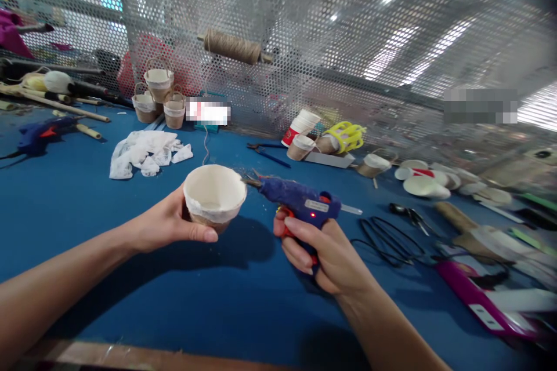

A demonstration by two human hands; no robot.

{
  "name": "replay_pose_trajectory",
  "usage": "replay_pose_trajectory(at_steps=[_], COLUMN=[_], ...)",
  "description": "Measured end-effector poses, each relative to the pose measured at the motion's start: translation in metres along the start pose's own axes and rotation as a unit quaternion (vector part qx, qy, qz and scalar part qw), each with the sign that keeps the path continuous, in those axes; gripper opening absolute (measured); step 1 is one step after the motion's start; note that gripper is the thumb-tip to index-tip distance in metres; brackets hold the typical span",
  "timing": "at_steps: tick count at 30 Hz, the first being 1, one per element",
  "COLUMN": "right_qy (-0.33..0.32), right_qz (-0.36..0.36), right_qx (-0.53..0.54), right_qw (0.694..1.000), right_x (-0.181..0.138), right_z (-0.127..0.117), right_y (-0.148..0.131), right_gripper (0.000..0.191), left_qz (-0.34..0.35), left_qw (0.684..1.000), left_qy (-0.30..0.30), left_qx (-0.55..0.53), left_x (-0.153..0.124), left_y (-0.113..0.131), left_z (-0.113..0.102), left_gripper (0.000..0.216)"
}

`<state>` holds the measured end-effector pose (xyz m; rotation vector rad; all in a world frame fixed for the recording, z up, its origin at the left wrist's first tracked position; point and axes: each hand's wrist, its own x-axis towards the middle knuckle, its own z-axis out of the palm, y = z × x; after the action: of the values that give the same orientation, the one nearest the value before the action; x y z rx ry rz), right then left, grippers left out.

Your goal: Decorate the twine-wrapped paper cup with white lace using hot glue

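Note:
A twine-wrapped paper cup [215, 194] with a white lace rim is gripped in my left hand [180, 223], its open mouth tilted towards me. My right hand [311, 249] is closed around the handle of a blue hot glue gun [300, 197], fingers at its orange trigger. A red light glows on the gun's side, and a clear glue stick [351, 209] pokes out of its back. The nozzle points left and sits right at the cup's rim; whether it touches I cannot tell. White lace scraps [145, 151] lie behind the cup.
Several small twine buckets [159, 84] are stacked at the back left, near a second glue gun [43, 133]. Blue-handled pliers [270, 153], stacked paper cups [303, 123] and a twine spool [232, 46] are at the back. A coiled cable [387, 240] and purple power strip [483, 298] lie right.

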<state>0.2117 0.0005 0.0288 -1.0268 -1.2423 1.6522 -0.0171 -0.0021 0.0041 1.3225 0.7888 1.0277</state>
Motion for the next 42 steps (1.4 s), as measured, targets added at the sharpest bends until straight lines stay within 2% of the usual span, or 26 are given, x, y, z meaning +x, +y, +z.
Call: replay_pose_trajectory(at_steps=[6, 10, 14, 16, 20, 24, 26, 30, 35, 38, 42], right_qy=[-0.022, -0.007, -0.004, 0.001, 0.017, 0.031, 0.042, 0.073, 0.097, 0.097, 0.126], right_qz=[0.003, -0.017, -0.013, -0.002, 0.011, -0.001, -0.014, -0.055, -0.073, -0.084, -0.132], right_qx=[-0.039, -0.008, 0.042, 0.055, 0.064, 0.037, -0.003, -0.101, -0.243, -0.282, -0.274], right_qw=[0.999, 1.0, 0.999, 0.999, 0.998, 0.999, 0.999, 0.991, 0.962, 0.951, 0.944], right_x=[-0.001, -0.001, 0.0, 0.0, -0.001, -0.003, -0.004, -0.007, -0.008, -0.008, -0.009], right_z=[0.0, 0.001, 0.007, 0.011, 0.016, 0.019, 0.021, 0.024, 0.018, 0.01, 0.008], right_y=[0.0, 0.002, 0.006, 0.009, 0.013, 0.016, 0.017, 0.019, 0.015, 0.01, 0.004], right_gripper=[0.015, 0.017, 0.017, 0.017, 0.018, 0.018, 0.018, 0.018, 0.021, 0.023, 0.019], left_qz=[-0.009, 0.019, 0.028, 0.027, 0.026, 0.049, 0.053, 0.043, 0.053, 0.069, 0.086], left_qw=[1.0, 1.0, 0.998, 0.997, 0.996, 0.994, 0.996, 0.997, 0.975, 0.957, 0.944], left_qy=[-0.009, 0.008, -0.04, -0.057, -0.05, -0.069, -0.039, 0.057, 0.148, 0.163, 0.16], left_qx=[-0.017, -0.018, -0.033, -0.044, -0.065, -0.075, -0.058, 0.012, 0.16, 0.232, 0.276], left_x=[0.0, 0.002, 0.004, 0.005, 0.006, 0.006, 0.007, 0.007, 0.006, 0.004, 0.002], left_y=[-0.001, -0.001, -0.004, -0.006, -0.008, -0.007, -0.008, -0.011, -0.012, -0.009, -0.007], left_z=[-0.001, -0.001, 0.002, 0.004, 0.009, 0.013, 0.013, 0.012, 0.006, 0.002, -0.002], left_gripper=[0.063, 0.058, 0.036, 0.035, 0.042, 0.035, 0.038, 0.06, 0.065, 0.063, 0.061])
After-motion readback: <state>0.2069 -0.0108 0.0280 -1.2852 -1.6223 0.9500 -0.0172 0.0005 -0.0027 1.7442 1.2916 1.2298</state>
